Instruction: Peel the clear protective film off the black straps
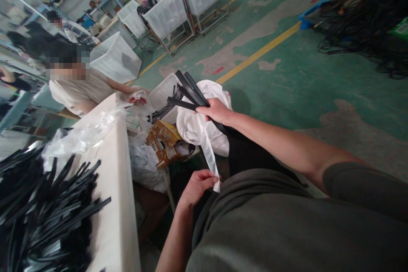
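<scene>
Several flat black strips point(190, 89) are gripped in my right hand point(218, 111), their ends fanning out past the fingers. From that hand a shiny white strip point(207, 148) hangs down to my left hand point(199, 185), which pinches it near its lower end between thumb and fingers. Whether the white strip is fixed to the black ones is hidden by my right fingers. Behind my right hand is a white sack point(188, 125). To the left, a large heap of black strips point(47, 216) lies on a white table point(116, 204).
Clear plastic film point(92, 129) lies on the table's far part. Beyond stand a brown printed bag point(162, 142) and a white bin point(172, 83) with dark strips. A co-worker point(83, 89) sits across the table. A blue pallet point(306, 19) with black material lies at the right.
</scene>
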Demonstrator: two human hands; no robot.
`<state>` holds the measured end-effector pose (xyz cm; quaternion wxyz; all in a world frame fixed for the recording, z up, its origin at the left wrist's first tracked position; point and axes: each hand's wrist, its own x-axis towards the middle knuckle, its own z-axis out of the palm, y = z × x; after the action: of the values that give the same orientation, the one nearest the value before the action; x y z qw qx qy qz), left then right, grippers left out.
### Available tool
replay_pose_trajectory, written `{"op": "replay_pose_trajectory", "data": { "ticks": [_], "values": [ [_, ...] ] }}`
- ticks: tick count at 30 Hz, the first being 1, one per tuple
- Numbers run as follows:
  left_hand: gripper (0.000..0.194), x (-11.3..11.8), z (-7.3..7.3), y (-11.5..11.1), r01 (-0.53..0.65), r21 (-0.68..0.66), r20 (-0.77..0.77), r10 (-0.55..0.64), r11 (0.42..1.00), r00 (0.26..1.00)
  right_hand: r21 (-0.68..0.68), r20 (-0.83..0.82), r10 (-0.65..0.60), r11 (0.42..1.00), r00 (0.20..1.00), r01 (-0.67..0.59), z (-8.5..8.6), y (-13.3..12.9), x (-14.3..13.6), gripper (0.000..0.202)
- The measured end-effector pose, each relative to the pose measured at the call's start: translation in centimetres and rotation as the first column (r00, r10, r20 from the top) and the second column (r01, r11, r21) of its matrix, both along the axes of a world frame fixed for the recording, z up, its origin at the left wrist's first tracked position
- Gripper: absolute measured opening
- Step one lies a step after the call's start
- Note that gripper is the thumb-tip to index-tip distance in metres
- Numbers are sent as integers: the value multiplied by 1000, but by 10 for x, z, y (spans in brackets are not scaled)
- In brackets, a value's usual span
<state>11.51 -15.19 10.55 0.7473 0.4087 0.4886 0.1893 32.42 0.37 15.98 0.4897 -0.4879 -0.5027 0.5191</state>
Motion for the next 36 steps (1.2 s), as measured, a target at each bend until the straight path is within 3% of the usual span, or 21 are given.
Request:
{"op": "replay_pose_trajectory", "data": {
  "ticks": [9, 16, 22, 25, 27, 30, 32, 36],
  "values": [
    [30, 7, 1, 3, 34, 37, 20, -34, 999, 999, -39, -3, 14, 999, 1000, -14, -13, 12, -11, 12],
    [33, 0, -9, -2, -109, 3, 125, 108, 994, 986, -71, -7, -34, 997, 999, 33, -23, 17, -6, 13],
    [25, 8, 2, -2, 42, -44, 140, -35, 998, 989, -120, 14, -31, 992, 999, 33, -33, 19, -9, 12],
    [30, 14, -3, 0, -132, -89, 186, 147, 987, 971, -164, 37, -69, 984, 997, 74, -32, 16, -5, 12],
    [34, 13, -10, 4, -344, -165, 195, 372, 924, 907, -193, 51, -71, 978, 996, 80, -29, 7, 3, 14],
    [28, 9, -18, 12, -620, -277, 122, 667, 734, 735, -227, 56, 36, 974, 998, -23, -25, -21, 20, 24],
    [17, 6, -20, 19, -706, -321, 81, 761, 632, 644, -236, 80, 163, 962, 983, -140, -23, -47, 31, 32],
    [5, 8, -18, 28, -755, -376, 108, 835, 537, 540, -260, 138, 362, 911, 922, -319, -22, -100, 42, 39]
  ]
}}
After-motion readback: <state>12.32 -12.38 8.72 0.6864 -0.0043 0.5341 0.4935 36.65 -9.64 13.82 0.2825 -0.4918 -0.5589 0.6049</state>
